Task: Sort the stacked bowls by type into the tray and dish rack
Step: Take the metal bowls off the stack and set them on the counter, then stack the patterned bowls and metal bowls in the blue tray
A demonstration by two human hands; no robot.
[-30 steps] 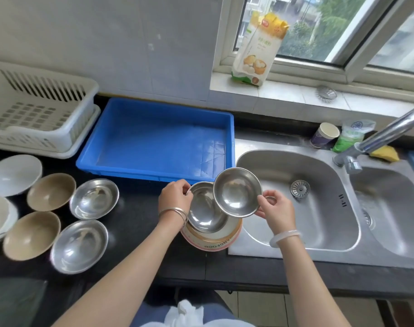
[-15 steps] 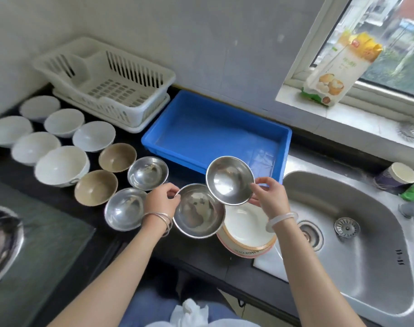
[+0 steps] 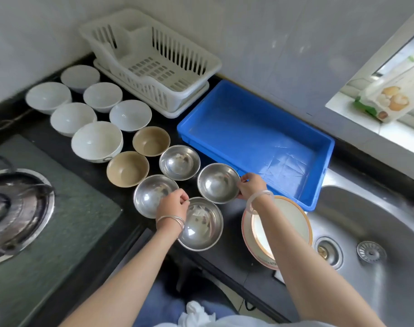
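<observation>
My left hand point(image 3: 174, 202) grips the far rim of a steel bowl point(image 3: 201, 224) low over the black counter's front edge. My right hand point(image 3: 252, 186) holds a second steel bowl point(image 3: 218, 182) by its right rim, just in front of the blue tray point(image 3: 255, 138). Two more steel bowls point(image 3: 179, 161) point(image 3: 149, 193) sit to the left, beside two tan bowls point(image 3: 151, 140) point(image 3: 127, 168) and several white bowls point(image 3: 96, 140). A large white bowl with an orange rim point(image 3: 293, 220) stands by my right forearm. The white dish rack point(image 3: 151, 60) stands at the back.
A gas stove point(image 3: 14, 208) with a glass top lies at the left. The steel sink point(image 3: 366, 232) is at the right, its drain uncovered. A food packet point(image 3: 387, 100) leans on the window sill. The tiled wall runs behind rack and tray.
Both hands have carried their steel bowls left and down from the orange-rimmed bowl to the counter beside the other steel bowls. The view has swung left.
</observation>
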